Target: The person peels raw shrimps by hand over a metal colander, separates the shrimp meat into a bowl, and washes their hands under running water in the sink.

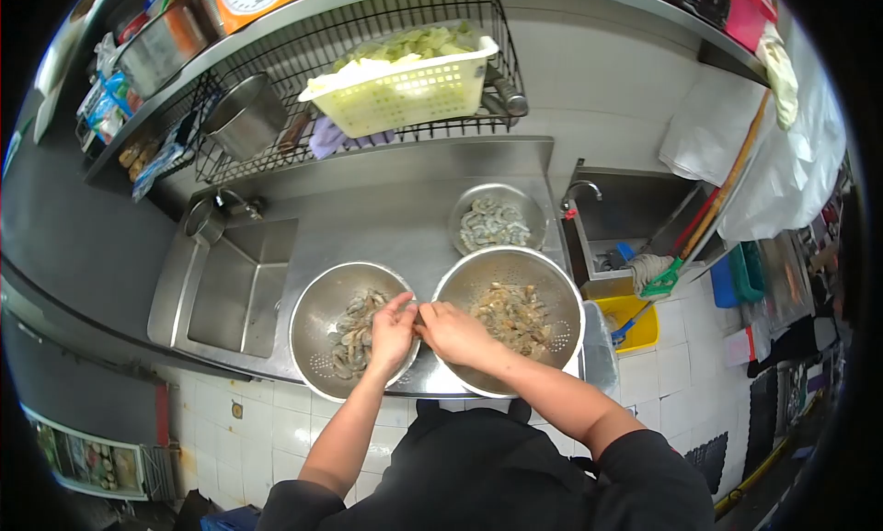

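Note:
My left hand (394, 334) and my right hand (452, 334) meet over the gap between two large metal colanders, fingers pinched together. Between the fingertips is a small dark piece that looks like a shrimp, mostly hidden by the fingers. Whole grey shrimp (349, 336) lie in the left colander (313, 296), under and beside my left hand. Brownish-orange shrimp shells and heads (515, 315) are heaped in the right colander (563, 287), partly behind my right forearm. Behind it, pale peeled shrimp (494, 224) fill a smaller metal bowl (531, 203).
A steel sink (241, 287) is at the left and a second sink (621, 209) at the right. Above the counter, a wire rack (510, 62) carries a yellow basket (414, 99) of cut greens and a metal pot (246, 122). A yellow bucket (644, 324) stands on the floor.

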`<state>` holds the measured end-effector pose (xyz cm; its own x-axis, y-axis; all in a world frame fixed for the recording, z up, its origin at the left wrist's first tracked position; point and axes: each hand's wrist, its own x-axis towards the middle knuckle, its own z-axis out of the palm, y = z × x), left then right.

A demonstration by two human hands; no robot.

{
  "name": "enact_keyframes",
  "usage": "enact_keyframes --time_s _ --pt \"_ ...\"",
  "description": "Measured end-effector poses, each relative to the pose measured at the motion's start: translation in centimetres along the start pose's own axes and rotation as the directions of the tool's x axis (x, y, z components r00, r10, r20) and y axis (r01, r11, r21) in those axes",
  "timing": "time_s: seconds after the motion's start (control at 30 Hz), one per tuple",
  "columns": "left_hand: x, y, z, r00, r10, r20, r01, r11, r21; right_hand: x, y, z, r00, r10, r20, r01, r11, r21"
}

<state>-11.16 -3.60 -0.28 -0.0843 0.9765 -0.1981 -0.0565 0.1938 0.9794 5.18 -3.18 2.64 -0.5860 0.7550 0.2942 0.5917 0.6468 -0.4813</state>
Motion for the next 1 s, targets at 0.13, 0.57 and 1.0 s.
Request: enact_keyframes --time_s 0.13,0.57,1.0 --pt "1.2 -0.8 3.1 0.997 0.071 0.037 -0.078 0.966 0.246 -0.7 2.1 -0.4 0.993 0.116 0.007 -0.116 0.991 -0.06" --pt "4.9 -2.6 11.5 0.971 0.089 0.224 -0.127 0.979 0.161 -5.2 7.1 -2.0 0.97 0.242 -0.033 -0.242 0.97 0.001" --pt "4.5 -2.0 9.9 0.92 -0.154 0.361 0.288 0.89 -0.353 -6.7 9.2 -2.4 0.914 0.402 0.058 -0.403 0.879 0.256"
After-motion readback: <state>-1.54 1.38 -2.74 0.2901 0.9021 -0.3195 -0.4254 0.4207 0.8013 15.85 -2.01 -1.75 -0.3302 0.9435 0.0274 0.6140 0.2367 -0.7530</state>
